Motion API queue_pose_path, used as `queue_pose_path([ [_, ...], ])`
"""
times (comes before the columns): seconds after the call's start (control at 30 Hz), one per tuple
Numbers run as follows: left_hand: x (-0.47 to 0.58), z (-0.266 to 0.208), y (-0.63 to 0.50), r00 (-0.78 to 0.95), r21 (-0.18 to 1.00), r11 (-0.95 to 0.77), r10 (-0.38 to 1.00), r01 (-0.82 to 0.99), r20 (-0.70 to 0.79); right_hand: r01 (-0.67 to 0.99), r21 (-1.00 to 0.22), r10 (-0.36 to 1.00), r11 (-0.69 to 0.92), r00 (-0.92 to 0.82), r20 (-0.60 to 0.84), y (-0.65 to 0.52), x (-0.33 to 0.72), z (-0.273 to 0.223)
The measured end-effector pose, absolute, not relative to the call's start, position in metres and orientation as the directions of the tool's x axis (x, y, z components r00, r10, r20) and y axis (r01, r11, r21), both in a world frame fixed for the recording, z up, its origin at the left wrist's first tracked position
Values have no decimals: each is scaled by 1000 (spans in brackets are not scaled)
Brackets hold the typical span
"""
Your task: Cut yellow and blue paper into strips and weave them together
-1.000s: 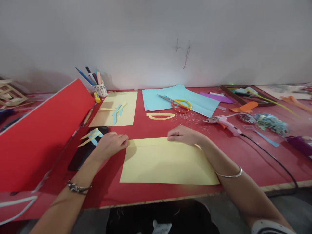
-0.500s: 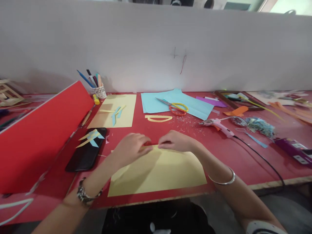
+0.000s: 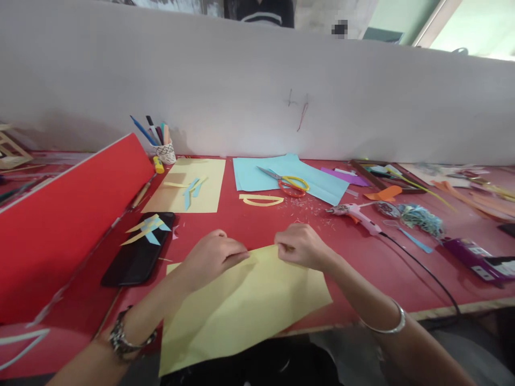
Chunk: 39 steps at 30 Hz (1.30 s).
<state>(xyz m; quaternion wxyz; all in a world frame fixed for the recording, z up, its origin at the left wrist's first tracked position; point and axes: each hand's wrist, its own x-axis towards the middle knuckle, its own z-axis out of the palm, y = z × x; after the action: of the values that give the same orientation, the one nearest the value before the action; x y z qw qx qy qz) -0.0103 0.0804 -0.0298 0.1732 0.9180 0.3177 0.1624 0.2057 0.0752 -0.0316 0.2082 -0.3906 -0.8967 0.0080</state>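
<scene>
A pale yellow sheet of paper (image 3: 249,305) lies in front of me, its near left corner hanging past the table's front edge. My left hand (image 3: 213,256) pinches the sheet's far edge between thumb and fingers, near the middle. A short way to the right, my right hand (image 3: 301,246) is curled closed on the same edge, fingertips tucked under. Just beyond the hands lie a curved cut-out of yellow paper (image 3: 263,202) and a pair of scissors (image 3: 293,186) with red and yellow handles, resting on light blue paper sheets (image 3: 257,172).
Left: a black phone (image 3: 131,262) with woven paper strips (image 3: 148,229), a leaning red board (image 3: 76,220), a pen cup (image 3: 164,152) and another yellow sheet (image 3: 205,201). Right: a pink glue gun (image 3: 360,215) with its cord, a yarn bundle (image 3: 420,217) and a purple box (image 3: 478,260).
The yellow sheet has shifted toward me and turned, so its left corner now overhangs the table edge. My hands have closed on its far edge and are slightly farther apart.
</scene>
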Motion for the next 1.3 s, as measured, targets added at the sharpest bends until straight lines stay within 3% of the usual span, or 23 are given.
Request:
queue_pose_path([
  [0.17,-32,-33,86,730,392,-723,663,568,165,844,-168,843,509,-450,293,74,253,-35],
  [0.27,-36,-33,89,723,375,-715,674,590,148,916,-167,893,364,-293,341,72,271,-29],
  [0.33,-33,-32,91,735,353,-722,667,595,126,914,-197,883,356,-260,391,70,267,-23],
  [0.43,-22,-33,93,778,355,-751,621,557,94,801,-279,825,530,-412,386,66,242,-16],
  [0.53,-15,-33,96,793,403,-748,604,528,82,679,-342,756,650,-626,193,66,215,-14],
  [0.6,-19,-32,100,773,442,-715,630,541,74,674,-386,751,630,-654,85,68,208,-16],
  [0.77,-52,-33,115,578,617,-464,816,635,18,713,-569,876,410,-482,27,75,229,-21],
  [0.87,-65,-38,120,401,765,-274,916,583,22,721,-625,920,299,-391,-11,76,240,-27],
  [0.93,-66,-42,120,374,834,-184,927,521,-29,723,-641,938,259,-347,-12,78,242,-31],
  [1.13,-54,-43,122,250,906,9,960,424,-127,762,-594,919,257,-383,-93,84,235,-32],
  [1.23,-47,-38,126,149,907,38,983,418,-110,781,-541,918,310,-393,-41,85,217,-25],
  [1.3,-38,-33,129,170,901,31,979,433,-115,782,-503,912,367,-409,30,88,199,-19],
])
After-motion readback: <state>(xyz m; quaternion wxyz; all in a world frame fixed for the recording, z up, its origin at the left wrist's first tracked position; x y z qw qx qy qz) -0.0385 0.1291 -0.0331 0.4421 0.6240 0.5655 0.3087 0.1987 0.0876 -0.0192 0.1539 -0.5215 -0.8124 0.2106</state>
